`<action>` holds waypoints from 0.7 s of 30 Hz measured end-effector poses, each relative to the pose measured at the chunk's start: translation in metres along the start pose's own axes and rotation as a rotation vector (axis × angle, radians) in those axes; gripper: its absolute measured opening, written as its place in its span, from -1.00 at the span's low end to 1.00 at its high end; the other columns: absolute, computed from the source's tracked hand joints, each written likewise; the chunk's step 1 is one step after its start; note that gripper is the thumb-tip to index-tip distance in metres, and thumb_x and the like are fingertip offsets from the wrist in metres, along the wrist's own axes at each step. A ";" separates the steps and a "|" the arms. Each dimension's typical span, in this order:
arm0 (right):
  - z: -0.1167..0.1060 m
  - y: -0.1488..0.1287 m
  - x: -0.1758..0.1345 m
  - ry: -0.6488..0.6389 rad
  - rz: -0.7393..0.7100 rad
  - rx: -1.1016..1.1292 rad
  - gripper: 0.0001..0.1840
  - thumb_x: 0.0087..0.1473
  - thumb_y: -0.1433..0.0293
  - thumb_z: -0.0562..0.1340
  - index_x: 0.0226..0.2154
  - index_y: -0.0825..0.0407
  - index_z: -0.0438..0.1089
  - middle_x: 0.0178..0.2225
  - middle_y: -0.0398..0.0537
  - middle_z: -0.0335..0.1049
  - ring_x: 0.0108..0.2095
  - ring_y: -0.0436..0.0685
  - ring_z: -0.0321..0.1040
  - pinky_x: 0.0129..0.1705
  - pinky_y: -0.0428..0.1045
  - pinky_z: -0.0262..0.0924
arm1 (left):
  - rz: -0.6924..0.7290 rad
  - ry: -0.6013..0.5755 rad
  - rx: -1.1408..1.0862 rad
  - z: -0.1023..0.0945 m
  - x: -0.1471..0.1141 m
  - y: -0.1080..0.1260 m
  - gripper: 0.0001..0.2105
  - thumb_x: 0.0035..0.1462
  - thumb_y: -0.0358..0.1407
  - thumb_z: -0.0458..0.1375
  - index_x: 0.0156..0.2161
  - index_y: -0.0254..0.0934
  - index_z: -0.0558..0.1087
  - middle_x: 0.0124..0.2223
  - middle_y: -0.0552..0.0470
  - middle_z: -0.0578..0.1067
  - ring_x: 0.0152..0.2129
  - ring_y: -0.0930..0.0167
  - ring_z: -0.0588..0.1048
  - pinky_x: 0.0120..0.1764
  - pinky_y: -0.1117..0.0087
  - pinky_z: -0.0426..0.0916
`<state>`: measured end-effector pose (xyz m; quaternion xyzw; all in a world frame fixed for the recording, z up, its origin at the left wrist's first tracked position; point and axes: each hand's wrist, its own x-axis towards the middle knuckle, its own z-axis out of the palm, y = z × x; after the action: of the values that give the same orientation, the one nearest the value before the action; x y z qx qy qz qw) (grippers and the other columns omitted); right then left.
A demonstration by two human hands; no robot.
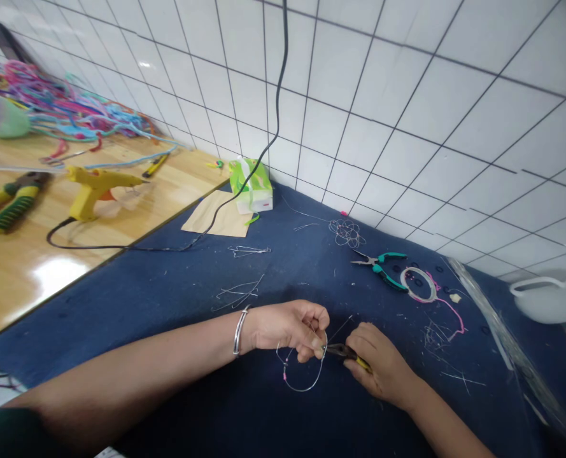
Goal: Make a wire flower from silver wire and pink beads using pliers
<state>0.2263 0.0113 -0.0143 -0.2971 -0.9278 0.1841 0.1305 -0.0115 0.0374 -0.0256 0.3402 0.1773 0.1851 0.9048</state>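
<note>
Nearest of all, the wire loop (306,390) is showing below and to the left of the pinch, its lower arc curving over the blue cloth (168,305), pink beads (284,376) sitting on its left side. And the left hand (306,334) is pinching that loop at its right side, thumb and fingers pressing together on the wire. Opposite, the right hand (378,366) is wrapping around the yellow pliers (342,351), their tip meeting the loop just beside the left thumb; whether the jaws are biting the wire, I cannot tell. Past the hands, loose wires (237,294) are lying to the left, while green pliers (374,261) are resting to the right, just beside a white ring (404,284). Farther off, a wire flower (347,233) is lying near the tiled wall (359,140), and a tissue pack (258,202) is overlapping brown paper (228,219).
</note>
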 end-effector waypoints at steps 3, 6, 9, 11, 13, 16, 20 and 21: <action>-0.001 0.000 0.001 0.021 0.001 -0.023 -0.86 0.11 0.33 0.04 -0.41 0.05 0.19 -0.45 -0.09 0.21 -0.42 0.04 0.11 -0.35 -0.01 0.05 | 0.011 0.014 0.008 0.000 0.000 0.001 -0.76 -0.14 -0.48 0.24 -0.36 -0.34 0.27 -0.43 0.00 0.49 -0.65 0.52 0.40 -0.55 0.48 0.29; 0.000 0.005 0.001 0.069 0.041 -0.098 -0.86 0.10 0.32 0.06 -0.36 0.05 0.23 -0.41 -0.05 0.25 -0.39 0.06 0.16 -0.32 0.01 0.08 | 0.060 0.073 0.004 0.001 -0.001 0.004 -0.76 -0.13 -0.46 0.25 -0.34 -0.33 0.27 -0.43 0.01 0.48 -0.66 0.53 0.39 -0.53 0.46 0.28; 0.004 0.015 -0.001 0.184 0.146 -0.234 -0.78 0.09 0.28 0.07 -0.24 0.07 0.25 -0.32 0.04 0.27 -0.30 0.13 0.19 -0.25 0.06 0.10 | 0.150 0.218 0.022 0.002 -0.002 0.008 -0.79 -0.08 -0.41 0.24 -0.34 -0.34 0.28 -0.41 0.01 0.47 -0.64 0.55 0.38 -0.50 0.47 0.27; 0.006 0.022 -0.001 0.249 0.235 -0.323 -0.71 0.08 0.25 0.08 -0.20 0.09 0.24 -0.28 0.08 0.26 -0.25 0.18 0.19 -0.23 0.09 0.10 | 0.206 0.327 0.046 0.002 -0.002 0.010 -0.81 -0.06 -0.38 0.23 -0.34 -0.35 0.30 -0.39 0.00 0.46 -0.60 0.55 0.38 -0.47 0.47 0.26; 0.008 0.025 -0.001 0.253 0.312 -0.383 -0.67 0.07 0.22 0.09 -0.17 0.09 0.24 -0.26 0.10 0.26 -0.23 0.21 0.18 -0.22 0.11 0.08 | 0.245 0.411 0.064 0.001 -0.001 0.011 -0.81 -0.06 -0.39 0.23 -0.33 -0.35 0.31 -0.38 0.00 0.46 -0.58 0.55 0.38 -0.46 0.47 0.26; 0.009 0.023 0.001 0.210 0.379 -0.436 -0.63 0.05 0.21 0.11 -0.13 0.07 0.24 -0.22 0.10 0.25 -0.21 0.24 0.15 -0.21 0.14 0.05 | 0.278 0.479 0.072 0.000 0.000 0.010 -0.82 -0.06 -0.41 0.22 -0.32 -0.35 0.31 -0.38 0.02 0.45 -0.58 0.55 0.38 -0.45 0.46 0.26; 0.009 0.020 0.002 0.201 0.408 -0.462 -0.58 0.03 0.21 0.12 -0.07 0.05 0.22 -0.17 0.12 0.23 -0.14 0.28 0.11 -0.16 0.19 0.02 | 0.283 0.509 0.099 0.000 0.002 0.008 -0.83 -0.05 -0.42 0.20 -0.31 -0.35 0.33 -0.37 0.01 0.44 -0.59 0.56 0.37 -0.46 0.47 0.26; 0.009 0.020 0.002 0.200 0.410 -0.461 -0.57 0.02 0.21 0.12 -0.06 0.05 0.22 -0.15 0.13 0.22 -0.11 0.29 0.10 -0.14 0.21 0.01 | 0.282 0.512 0.109 0.000 0.002 0.008 -0.84 -0.05 -0.42 0.20 -0.30 -0.36 0.34 -0.37 0.00 0.44 -0.59 0.56 0.37 -0.46 0.47 0.26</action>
<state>0.2313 0.0255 -0.0302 -0.5164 -0.8483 -0.0388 0.1106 -0.0115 0.0432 -0.0204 0.3520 0.3605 0.3788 0.7764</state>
